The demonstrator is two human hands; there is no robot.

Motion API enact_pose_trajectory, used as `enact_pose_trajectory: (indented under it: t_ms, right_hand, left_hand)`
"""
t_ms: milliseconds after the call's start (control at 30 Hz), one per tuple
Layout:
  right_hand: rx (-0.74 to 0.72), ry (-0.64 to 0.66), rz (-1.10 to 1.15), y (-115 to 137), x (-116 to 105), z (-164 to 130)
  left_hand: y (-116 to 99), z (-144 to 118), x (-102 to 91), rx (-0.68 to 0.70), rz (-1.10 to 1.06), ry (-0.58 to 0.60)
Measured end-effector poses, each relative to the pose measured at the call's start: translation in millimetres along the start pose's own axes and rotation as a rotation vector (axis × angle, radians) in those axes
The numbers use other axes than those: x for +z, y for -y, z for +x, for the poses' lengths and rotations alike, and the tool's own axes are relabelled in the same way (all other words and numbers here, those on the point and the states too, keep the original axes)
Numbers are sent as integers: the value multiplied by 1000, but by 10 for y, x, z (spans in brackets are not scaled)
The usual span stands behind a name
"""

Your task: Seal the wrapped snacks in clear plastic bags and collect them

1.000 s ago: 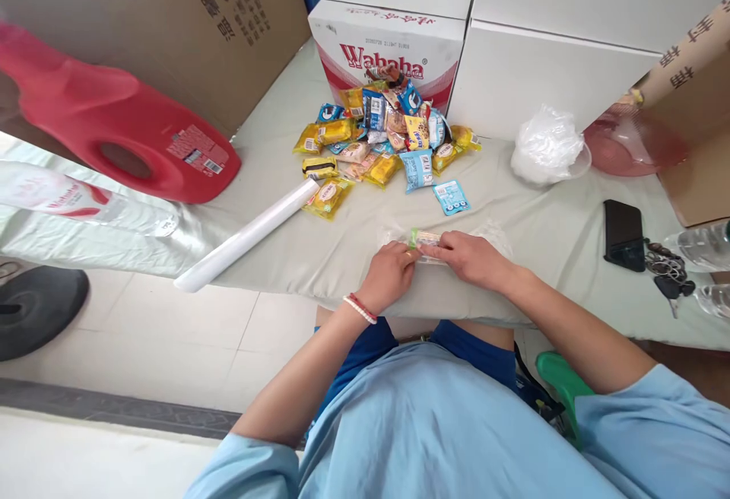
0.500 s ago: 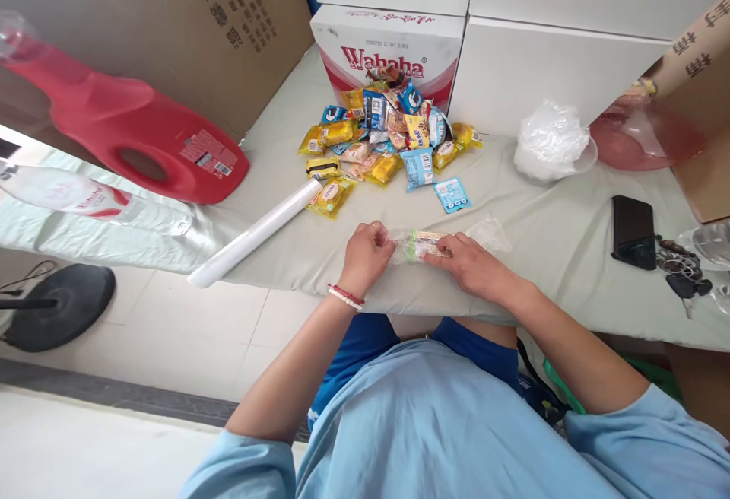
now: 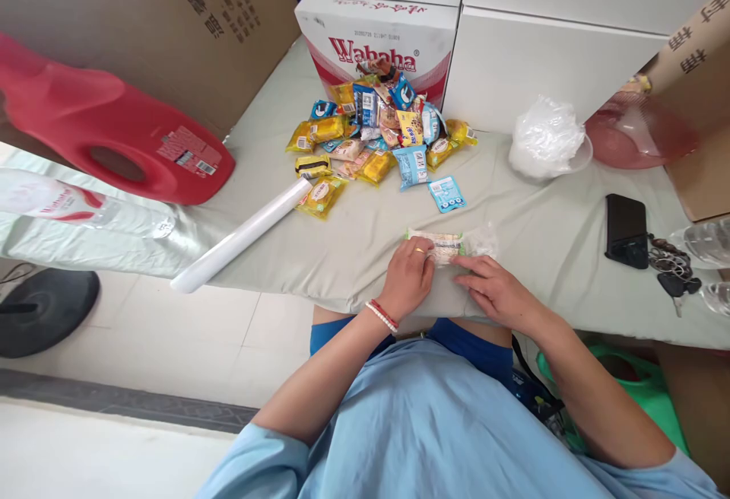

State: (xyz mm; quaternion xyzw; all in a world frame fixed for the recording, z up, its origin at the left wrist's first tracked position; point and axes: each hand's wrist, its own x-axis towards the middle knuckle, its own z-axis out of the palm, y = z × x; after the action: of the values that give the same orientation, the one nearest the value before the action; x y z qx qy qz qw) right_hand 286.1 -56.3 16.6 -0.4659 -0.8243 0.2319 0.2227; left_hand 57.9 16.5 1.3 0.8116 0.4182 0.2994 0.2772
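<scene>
Snack packet (image 3: 442, 246) lies flat near the front edge of the cloth-covered table (image 3: 541, 233), long axis left to right across the person's view. It sits in crinkled clear wrap (image 3: 484, 240) that bunches up at its right end. Left hand (image 3: 406, 280) curls over the packet's left part, fingers bent and pressing down; right hand (image 3: 495, 290) lies flatter, fingertips on the wrap's near right edge. Packet print too small to read; its near edge is hidden by fingers. Glossy snack pile (image 3: 379, 130) well behind.
</scene>
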Motion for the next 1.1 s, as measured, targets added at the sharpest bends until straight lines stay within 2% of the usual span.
enact_pose_trajectory:
  t_ms: [100,167,233,300,400,467,633,733,800,933,1033,1100]
  right_hand:
    - [151,-33,107,-40,-104,-158]
    - [346,-211,123,-124,-161,-144]
    - [533,-444,29,-271,-178,-41]
    - [619,-554,-110,-452,-146,98]
    - [592,-468,-196,-645,-66,234]
    - [570,-424,-142,-652,-58,224]
    - [719,-434,289,-321,-276,144]
    - [682,-446,387,-77,-322,376]
    - [583,-405,285,38,-243,645]
    - [446,-164,-15,139,55,1080]
    - [395,-90,-204,166,252,1095]
    - [355,-87,-288,195,347,1002]
  left_hand:
    - [51,-30,32,21,-61,-32]
    - [70,-14,52,33,-64,-33]
    - [69,24,69,39,18,5]
    - [40,68,85,43,165,66]
    - [-39,103,109,68,383,125]
    - [-87,97,118,85,485,131]
    - [-111,46,109,86,625,87]
    - [-113,50,100,139,633,126]
    - [-121,68,91,170,617,159]
    - [-59,84,11,182,499,166]
    - [120,42,-112,140,210,133]
    - [259,1,-177,-4,30,4]
